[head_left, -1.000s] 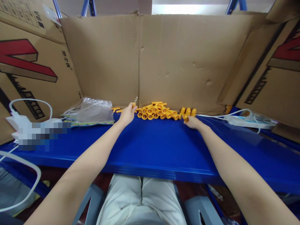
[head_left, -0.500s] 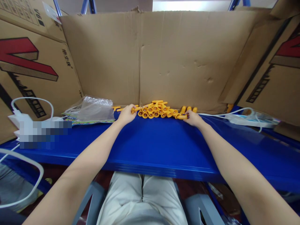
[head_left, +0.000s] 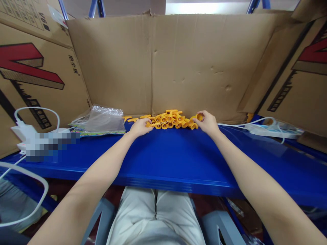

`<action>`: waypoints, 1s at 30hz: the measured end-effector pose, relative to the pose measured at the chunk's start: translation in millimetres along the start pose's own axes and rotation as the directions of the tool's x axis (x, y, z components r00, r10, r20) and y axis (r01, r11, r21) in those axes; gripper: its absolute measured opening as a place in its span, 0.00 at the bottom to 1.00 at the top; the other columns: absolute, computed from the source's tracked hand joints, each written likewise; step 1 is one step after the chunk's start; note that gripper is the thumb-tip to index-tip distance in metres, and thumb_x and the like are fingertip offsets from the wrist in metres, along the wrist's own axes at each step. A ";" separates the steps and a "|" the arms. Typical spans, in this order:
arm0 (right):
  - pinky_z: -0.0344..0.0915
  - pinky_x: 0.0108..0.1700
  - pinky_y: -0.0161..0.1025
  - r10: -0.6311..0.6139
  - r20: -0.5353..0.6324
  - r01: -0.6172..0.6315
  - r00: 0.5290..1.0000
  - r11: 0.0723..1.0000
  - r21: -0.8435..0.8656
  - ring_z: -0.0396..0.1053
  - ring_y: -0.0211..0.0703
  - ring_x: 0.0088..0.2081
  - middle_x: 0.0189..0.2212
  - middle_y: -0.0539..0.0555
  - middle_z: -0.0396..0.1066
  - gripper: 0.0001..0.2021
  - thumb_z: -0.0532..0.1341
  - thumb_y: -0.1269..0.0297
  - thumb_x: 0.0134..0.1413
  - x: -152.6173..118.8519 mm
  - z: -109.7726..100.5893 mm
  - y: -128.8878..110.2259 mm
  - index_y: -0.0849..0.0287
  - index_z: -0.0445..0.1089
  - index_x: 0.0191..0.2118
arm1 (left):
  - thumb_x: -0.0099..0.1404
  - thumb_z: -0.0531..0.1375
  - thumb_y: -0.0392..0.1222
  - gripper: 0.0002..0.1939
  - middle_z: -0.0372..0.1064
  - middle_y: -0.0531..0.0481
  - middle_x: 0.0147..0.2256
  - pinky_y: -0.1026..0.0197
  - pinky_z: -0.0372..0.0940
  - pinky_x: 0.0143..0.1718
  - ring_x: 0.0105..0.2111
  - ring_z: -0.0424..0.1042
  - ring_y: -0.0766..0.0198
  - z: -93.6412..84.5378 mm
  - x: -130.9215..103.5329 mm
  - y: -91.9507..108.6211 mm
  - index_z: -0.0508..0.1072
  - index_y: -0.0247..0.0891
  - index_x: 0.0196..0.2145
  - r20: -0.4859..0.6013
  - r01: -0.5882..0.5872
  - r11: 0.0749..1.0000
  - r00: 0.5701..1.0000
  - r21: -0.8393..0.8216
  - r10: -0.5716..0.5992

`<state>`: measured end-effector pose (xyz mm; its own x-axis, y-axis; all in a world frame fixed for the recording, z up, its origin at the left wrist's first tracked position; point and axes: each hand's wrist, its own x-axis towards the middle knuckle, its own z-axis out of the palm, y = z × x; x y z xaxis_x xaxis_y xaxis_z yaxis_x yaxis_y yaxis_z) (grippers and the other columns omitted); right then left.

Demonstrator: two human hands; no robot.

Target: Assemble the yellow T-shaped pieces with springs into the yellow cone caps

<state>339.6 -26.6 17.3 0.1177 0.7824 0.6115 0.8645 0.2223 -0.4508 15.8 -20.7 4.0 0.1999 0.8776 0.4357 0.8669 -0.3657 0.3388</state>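
A low pile of small yellow plastic cup-shaped pieces (head_left: 169, 119) lies at the back of the blue table, many with round open ends facing me. At the pile's right end, my right hand (head_left: 209, 123) is closed around one yellow cup-shaped piece (head_left: 199, 117), its mouth turned toward me. On the left side, the fingers of my left hand (head_left: 139, 127) pinch a yellow piece with a spiral stem (head_left: 153, 125), partly hidden by the fingertips. Behind that hand lie several yellow T-shaped pieces (head_left: 133, 119).
A tall cardboard panel (head_left: 194, 68) stands behind the pile, with printed boxes at both sides. Clear plastic bags (head_left: 104, 119) lie at left beside a white power strip and cables (head_left: 37, 109). Another white strip (head_left: 276, 131) with cable sits at right. The blue table's front edge (head_left: 163, 182) crosses before my lap.
My right hand has risen slightly and shifted left, and its yellow piece now faces me with its opening. My left hand has come down a little, bringing the spiral-stemmed piece near the pile's front.
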 end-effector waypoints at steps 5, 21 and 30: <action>0.71 0.45 0.42 -0.097 0.042 0.079 0.994 0.949 0.305 0.74 0.45 0.40 0.47 0.59 0.71 0.19 0.65 0.64 0.52 -5.6 10.5 -17.6 0.61 0.69 0.50 | 0.56 0.60 0.45 0.16 0.72 0.51 0.24 0.61 0.60 0.31 0.29 0.73 0.59 1.4 0.0 -0.3 0.75 0.39 0.43 0.005 -0.006 1.000 1.000 -0.008 0.006; 0.71 0.46 0.46 -0.252 0.188 0.156 0.950 0.897 0.415 0.75 0.45 0.38 0.40 0.55 0.76 0.18 0.67 0.66 0.50 -18.0 29.8 -28.8 0.58 0.71 0.48 | 0.56 0.61 0.45 0.17 0.73 0.49 0.28 0.59 0.62 0.33 0.34 0.74 0.55 -1.4 -1.7 4.3 0.75 0.39 0.43 -0.019 0.013 0.999 1.000 0.050 -0.012; 0.72 0.46 0.45 -0.306 0.216 0.200 0.927 0.893 0.404 0.76 0.46 0.39 0.44 0.57 0.76 0.18 0.66 0.66 0.51 -23.8 29.3 -34.2 0.58 0.72 0.49 | 0.55 0.61 0.46 0.17 0.73 0.49 0.29 0.60 0.63 0.34 0.33 0.72 0.57 -2.8 -4.4 12.8 0.75 0.40 0.43 -0.028 0.027 0.999 0.999 0.040 -0.026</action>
<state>292.9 -35.8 -0.9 -0.2608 0.7832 0.5645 0.5981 0.5900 -0.5423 24.7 -30.2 8.8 0.1644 0.8776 0.4503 0.8896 -0.3291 0.3168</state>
